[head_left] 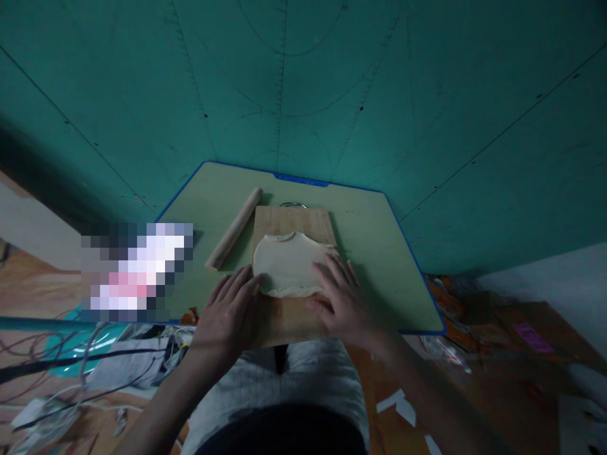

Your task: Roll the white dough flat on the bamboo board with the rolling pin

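Note:
A flat, pale sheet of rolled dough (291, 265) lies across a wooden cutting board (291, 321), its far and near edges slightly curled. My left hand (230, 306) rests at the left side of the board, fingers stretched out, with the thumb at the dough's left edge. On the other side, my right hand (344, 300) has its fingers spread over the right end of the dough. Neither hand is closed around anything. A wooden rolling pin (234, 229) lies slantwise on the table, left of the board and apart from both hands.
The board sits on a pale green tabletop (379, 253) with a blue rim, against a green wall (303, 82). A blurred-out object (147, 265) is at the table's left edge. Cables (61, 344) lie below left, and cardboard boxes (531, 335) stand at the right.

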